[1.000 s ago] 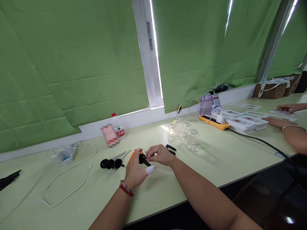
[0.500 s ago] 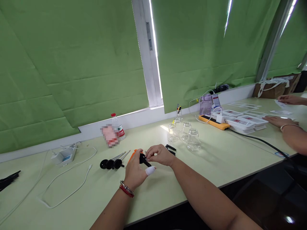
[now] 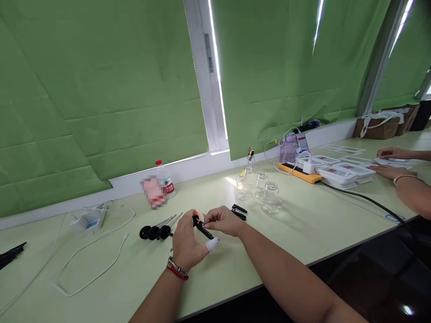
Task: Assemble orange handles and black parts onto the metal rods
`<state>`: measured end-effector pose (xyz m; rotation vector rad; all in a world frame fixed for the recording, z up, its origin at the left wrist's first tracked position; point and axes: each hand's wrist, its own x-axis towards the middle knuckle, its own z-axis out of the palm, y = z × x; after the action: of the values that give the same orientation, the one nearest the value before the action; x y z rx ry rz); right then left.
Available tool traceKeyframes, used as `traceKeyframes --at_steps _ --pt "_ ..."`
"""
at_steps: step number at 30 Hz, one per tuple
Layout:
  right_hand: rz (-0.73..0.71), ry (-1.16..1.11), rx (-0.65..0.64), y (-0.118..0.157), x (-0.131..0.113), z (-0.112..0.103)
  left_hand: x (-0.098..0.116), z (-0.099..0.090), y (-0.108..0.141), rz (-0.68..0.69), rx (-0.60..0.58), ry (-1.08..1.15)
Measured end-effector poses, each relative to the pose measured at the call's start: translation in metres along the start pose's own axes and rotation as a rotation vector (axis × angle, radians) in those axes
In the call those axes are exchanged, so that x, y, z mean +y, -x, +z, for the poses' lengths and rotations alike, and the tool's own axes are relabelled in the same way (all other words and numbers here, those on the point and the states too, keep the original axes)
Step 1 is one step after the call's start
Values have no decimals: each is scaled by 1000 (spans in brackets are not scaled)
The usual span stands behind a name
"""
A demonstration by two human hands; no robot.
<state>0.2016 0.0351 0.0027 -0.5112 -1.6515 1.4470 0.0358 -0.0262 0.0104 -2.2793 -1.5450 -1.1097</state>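
My left hand (image 3: 187, 244) is wrapped round a black part (image 3: 204, 229), with a bit of orange showing at its top. White tape covers the thumb. My right hand (image 3: 223, 220) pinches at the upper end of the same part; whatever tiny piece its fingertips hold is too small to name. Left of my hands lie black round discs with metal rods (image 3: 154, 232). Short black pieces (image 3: 239, 211) rest just beyond my right hand.
Several clear glass jars (image 3: 271, 197) stand right of centre. A red-capped bottle (image 3: 169, 181) is at the back, a white cable (image 3: 97, 283) on the left, an orange power strip (image 3: 299, 173) and stacked cards (image 3: 336, 177) on the right. Another person's hands (image 3: 387, 170) touch papers.
My left hand has turned, so the orange piece is mostly hidden and the black part lies at a different angle. The other person's far hand has lowered to the table.
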Motion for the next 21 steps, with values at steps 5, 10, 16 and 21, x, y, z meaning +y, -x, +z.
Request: traceKeyframes --at_steps 5,10,16,21 --pt "-2 -43 4 -1 3 0 3 -2 -1 49 33 -36" --pt "0 10 13 0 3 3 4 -3 -2 42 19 -40" --pt "2 125 77 0 1 7 4 -2 -2 50 8 -111" --pt "-29 252 99 -1 0 10 4 0 -2 68 32 -166"
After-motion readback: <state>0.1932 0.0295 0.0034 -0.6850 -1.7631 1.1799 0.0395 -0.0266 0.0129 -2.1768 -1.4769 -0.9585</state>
